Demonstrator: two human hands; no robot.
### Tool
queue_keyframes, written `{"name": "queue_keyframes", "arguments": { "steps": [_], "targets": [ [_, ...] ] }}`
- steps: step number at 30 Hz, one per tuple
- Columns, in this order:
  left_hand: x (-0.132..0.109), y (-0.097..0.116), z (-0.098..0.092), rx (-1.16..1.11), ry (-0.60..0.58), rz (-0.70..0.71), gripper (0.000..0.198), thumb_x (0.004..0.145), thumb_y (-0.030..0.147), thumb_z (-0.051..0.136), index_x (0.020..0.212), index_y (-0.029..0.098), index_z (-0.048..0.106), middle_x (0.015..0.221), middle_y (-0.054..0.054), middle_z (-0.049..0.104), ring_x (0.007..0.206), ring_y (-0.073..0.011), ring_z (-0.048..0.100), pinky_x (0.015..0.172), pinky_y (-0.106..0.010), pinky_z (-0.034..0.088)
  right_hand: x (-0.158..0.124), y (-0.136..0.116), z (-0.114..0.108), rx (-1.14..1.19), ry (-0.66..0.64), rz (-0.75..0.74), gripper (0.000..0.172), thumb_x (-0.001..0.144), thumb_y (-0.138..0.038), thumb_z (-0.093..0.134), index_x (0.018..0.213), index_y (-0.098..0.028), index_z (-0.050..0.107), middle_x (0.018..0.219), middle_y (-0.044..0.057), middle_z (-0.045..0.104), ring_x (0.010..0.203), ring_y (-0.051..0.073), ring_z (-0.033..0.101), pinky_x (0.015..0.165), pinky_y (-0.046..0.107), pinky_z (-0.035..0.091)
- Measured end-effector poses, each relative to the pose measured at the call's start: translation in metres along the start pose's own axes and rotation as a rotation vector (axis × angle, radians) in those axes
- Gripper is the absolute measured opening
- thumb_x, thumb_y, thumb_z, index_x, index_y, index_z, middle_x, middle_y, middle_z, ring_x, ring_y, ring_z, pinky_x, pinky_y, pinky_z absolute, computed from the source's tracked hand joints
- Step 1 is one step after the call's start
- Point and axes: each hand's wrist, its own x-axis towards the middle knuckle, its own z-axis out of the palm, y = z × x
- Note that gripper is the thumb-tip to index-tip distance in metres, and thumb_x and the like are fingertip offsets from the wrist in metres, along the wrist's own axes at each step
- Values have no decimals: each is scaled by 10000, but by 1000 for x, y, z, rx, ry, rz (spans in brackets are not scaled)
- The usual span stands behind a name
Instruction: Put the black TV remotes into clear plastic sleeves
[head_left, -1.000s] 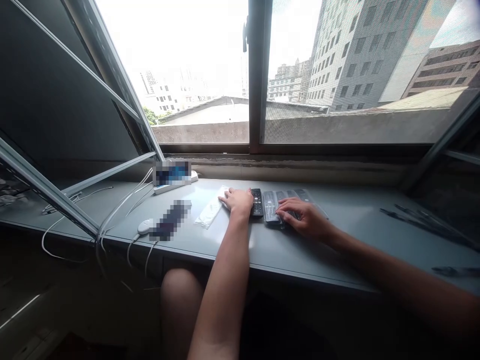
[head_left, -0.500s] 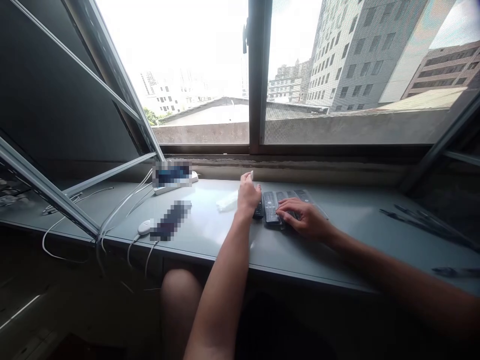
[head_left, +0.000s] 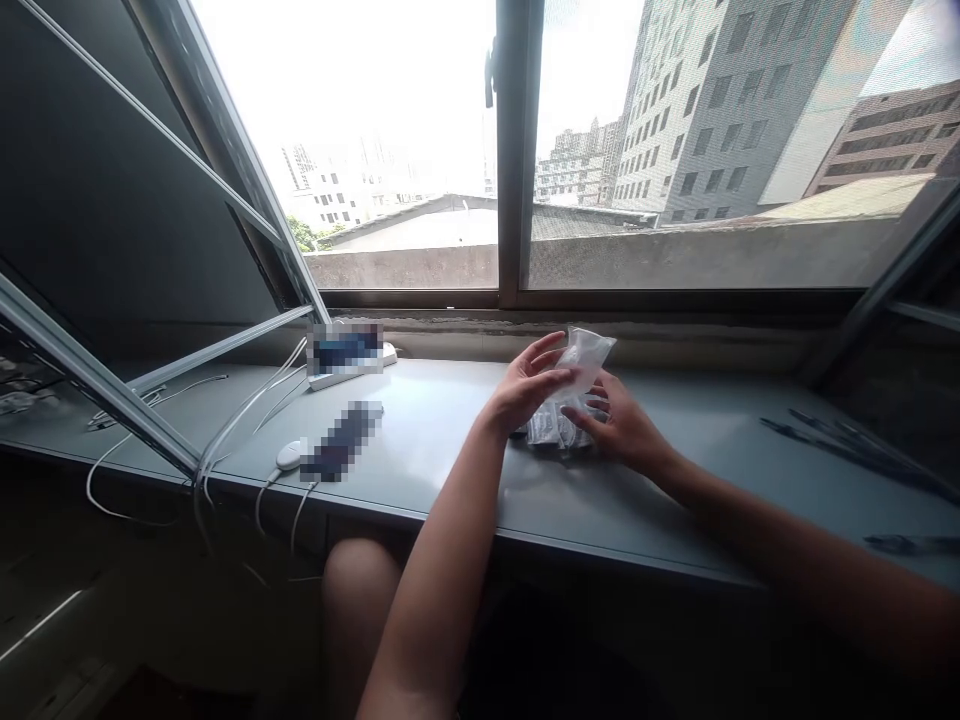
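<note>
The left hand (head_left: 529, 388) has its grip clamped on a translucent plastic sleeve (head_left: 590, 352), thumb across the sleeve's near face and forefinger extended beside it. The sleeve is raised and tilted, its wider end uppermost. The right hand (head_left: 630, 428) is at the sleeve's lower right, fingers bent and thumb pointing left; whether its grip is closed on the film cannot be told.

Directly below the sleeve, plastic-wrapped remote controls (head_left: 551, 430) lie on the worktop (head_left: 435, 450), partly covered by the hands and the film.

To the left, well apart from the hands, are a pixelated dark object (head_left: 341, 445), a round white charger (head_left: 289, 456) touching it, white cables (head_left: 244, 405) and a white power strip (head_left: 389, 354). Dark slender items (head_left: 847, 450) lie at the right. A window frame (head_left: 514, 160) stands behind the worktop.
</note>
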Motion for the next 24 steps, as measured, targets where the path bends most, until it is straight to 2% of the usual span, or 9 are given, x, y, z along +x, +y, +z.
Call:
{"name": "queue_keyframes", "arguments": {
  "steps": [2,4,6,11,15,17,19,21,24],
  "targets": [
    [-1,4,1,-22,28,-2,795,755,240,978,1492,270,683,1435,-119,741,1288,-295,742,1201,-455,502,2,-1,-3,15,-7,-22,663,919,-643,833,1441,-266,677,1520,165,623,1389,389,650,1145,588,581],
    [-1,7,1,-42,99,15,758,789,226,947,1496,270,679,1395,-102,760,1318,-285,730,1207,-428,504,2,-4,-6,21,-48,-37,440,937,-631,822,1186,-269,795,1462,135,667,1375,375,660,1162,559,570],
    [1,9,0,-75,201,54,709,839,190,895,1503,273,661,1378,-85,764,1332,-261,725,1198,-399,518,1,-7,-7,43,-73,-19,364,978,-619,780,1043,-262,800,1373,120,726,1302,357,703,1118,530,596],
    [7,11,-10,-133,441,182,621,962,113,740,1534,294,579,1453,-62,718,1386,-206,693,1165,-350,552,-2,-11,-6,79,-45,-6,303,1034,-559,728,1112,-267,737,1172,93,797,1120,319,754,1019,494,624],
    [9,17,-17,-60,554,217,561,1030,198,685,1566,285,542,1509,-85,690,1429,-207,657,1158,-343,560,-2,-13,-6,-9,-27,-61,261,1011,-516,765,1091,-269,746,1107,76,806,1061,313,758,1022,499,612],
    [9,18,-15,39,551,184,490,1095,317,605,1579,260,549,1534,-117,672,1446,-229,641,1152,-366,566,-2,-15,-8,-37,13,-80,245,1015,-499,758,1106,-271,764,1099,71,806,1040,309,760,1004,493,612],
    [9,15,-10,131,492,120,488,1131,420,531,1588,248,561,1546,-140,658,1461,-268,627,1138,-423,577,-1,-18,-10,-62,61,-107,210,1018,-470,754,1084,-274,793,1077,72,792,1010,302,753,978,483,614],
    [9,6,-4,158,397,38,496,1100,438,605,1564,263,592,1546,-137,653,1475,-303,613,1134,-474,577,-1,-21,-12,-81,97,-143,181,1022,-443,749,1064,-284,824,1056,78,763,994,300,739,954,480,618],
    [9,-11,0,79,178,-112,486,965,423,824,1399,231,716,1466,-161,698,1432,-330,640,1180,-483,548,-1,-25,-14,-89,134,-199,181,1039,-418,721,1107,-320,856,1090,86,728,1043,308,729,979,498,623]
  ]
}}
